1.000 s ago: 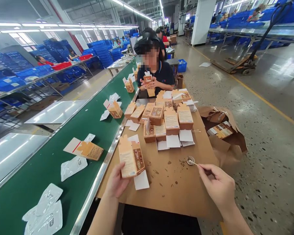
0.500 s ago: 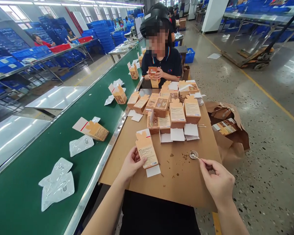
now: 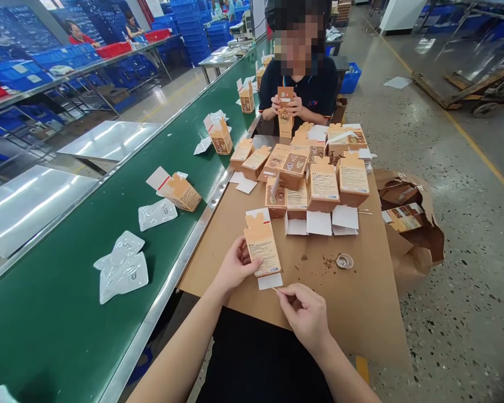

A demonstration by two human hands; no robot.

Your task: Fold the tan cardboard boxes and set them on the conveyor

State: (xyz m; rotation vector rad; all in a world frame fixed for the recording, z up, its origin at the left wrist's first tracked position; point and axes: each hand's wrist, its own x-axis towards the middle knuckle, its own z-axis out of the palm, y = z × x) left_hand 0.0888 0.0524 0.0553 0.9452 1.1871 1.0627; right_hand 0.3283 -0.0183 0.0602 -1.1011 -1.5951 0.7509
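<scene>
My left hand (image 3: 240, 265) is closed round the left edge of a flattened tan-and-brown carton (image 3: 264, 246), thumb on its printed face. White flaps stick out at the carton's top and bottom. In my right hand (image 3: 304, 312), a thin cotton swab (image 3: 276, 289) is pinched between thumb and fingers, its tip close by the bottom flap; whether they touch I cannot tell. A small clear plastic cup (image 3: 344, 261) rests on the brown cardboard-covered table (image 3: 340, 313), to the right of both hands. Brown specks and wet-looking spots lie beside it.
Opened cartons (image 3: 322, 182) are heaped at the table's far side, with spare swabs (image 3: 364, 211) beside them. A green conveyor belt (image 3: 109, 207) on the left carries white pouches (image 3: 124, 277) and cartons. Across the table, a co-worker (image 3: 300, 92) holds a carton. A paper bag (image 3: 411, 252) stands right.
My right hand has moved left with the swab, from the clear cup to the carton's bottom flap. My left hand keeps its hold on the carton. The view has shifted.
</scene>
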